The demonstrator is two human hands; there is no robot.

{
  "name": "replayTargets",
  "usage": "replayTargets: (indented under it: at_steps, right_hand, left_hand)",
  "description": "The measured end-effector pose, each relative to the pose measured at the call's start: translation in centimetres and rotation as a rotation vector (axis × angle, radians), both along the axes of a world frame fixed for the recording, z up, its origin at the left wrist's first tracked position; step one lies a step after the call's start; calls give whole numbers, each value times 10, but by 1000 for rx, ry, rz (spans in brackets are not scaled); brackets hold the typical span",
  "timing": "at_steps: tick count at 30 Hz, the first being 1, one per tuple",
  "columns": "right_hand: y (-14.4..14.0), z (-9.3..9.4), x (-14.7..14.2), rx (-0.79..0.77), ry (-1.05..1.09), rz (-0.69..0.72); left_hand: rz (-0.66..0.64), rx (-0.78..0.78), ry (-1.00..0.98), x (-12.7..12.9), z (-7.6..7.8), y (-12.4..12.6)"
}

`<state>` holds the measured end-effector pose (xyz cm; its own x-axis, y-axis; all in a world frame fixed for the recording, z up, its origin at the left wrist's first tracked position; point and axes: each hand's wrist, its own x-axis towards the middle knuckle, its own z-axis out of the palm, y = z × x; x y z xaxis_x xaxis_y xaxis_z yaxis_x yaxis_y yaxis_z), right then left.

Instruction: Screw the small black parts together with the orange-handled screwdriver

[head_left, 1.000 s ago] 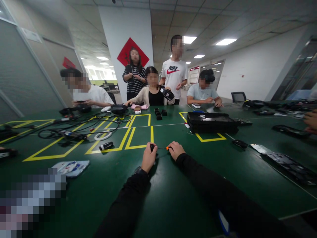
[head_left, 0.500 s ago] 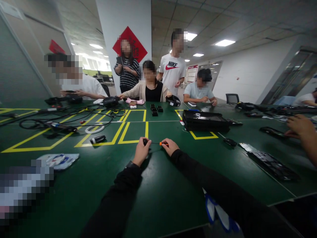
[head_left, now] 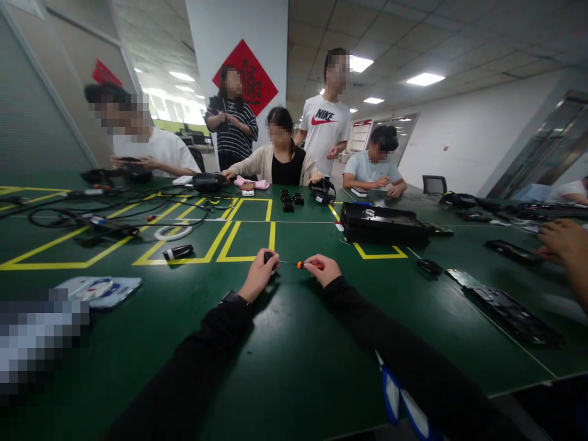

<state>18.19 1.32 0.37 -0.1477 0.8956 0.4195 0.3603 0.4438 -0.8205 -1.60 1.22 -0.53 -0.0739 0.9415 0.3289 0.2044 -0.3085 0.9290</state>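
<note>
A long green table [head_left: 294, 367] marked with yellow tape rectangles [head_left: 248, 239] fills the room. Beyond it stands a white pillar [head_left: 239, 24] bearing a red diamond decoration [head_left: 252, 76]. Recessed ceiling lights [head_left: 425, 78] glow overhead. A white wall [head_left: 463, 141] runs along the right, an empty office chair [head_left: 434, 184] before it.

Head-height view — forward, down, near

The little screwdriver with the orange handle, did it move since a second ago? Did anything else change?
Hardly. The right hand still pinches the orange screwdriver, its tip against the small black part held by the left hand. Across the green table, the seated person in the cream cardigan put the black headset down; it was lifted before. A co-worker's hand came in from the right.
</note>
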Motion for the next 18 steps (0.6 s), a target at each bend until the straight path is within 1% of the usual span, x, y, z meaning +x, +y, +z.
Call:
replayTargets:
  at_steps: [2,4,6,8,11,13,15,18]
  right_hand:
    - [-5,7,-6,-77,229,-42]
    - [-10,12,-12,-67,390,-64]
    - [-15,16,-19,-54,488,-19]
    - [-21,18,-23,-83,530,46]
    - [-30,19,-25,-107,515,77]
    - [-35,21,-24,-81,476,92]
    - [-38,23,-21,10,404,131]
    - [-44,28,-18,246,223,191]
  left_hand:
    - [-49,-29,-110,2,3,-4]
    - [-142,-93,-253,5,5,-7]
    - [-213,-148,-366,8,7,-11]
    - [-269,-169,-398,11,8,-13]
    - [-307,-177,-369,13,8,-15]
    - [-313,-182,-339,12,7,-15]
    - [-318,-186,-304,12,6,-15]
    - [-290,-189,-273,11,4,-13]
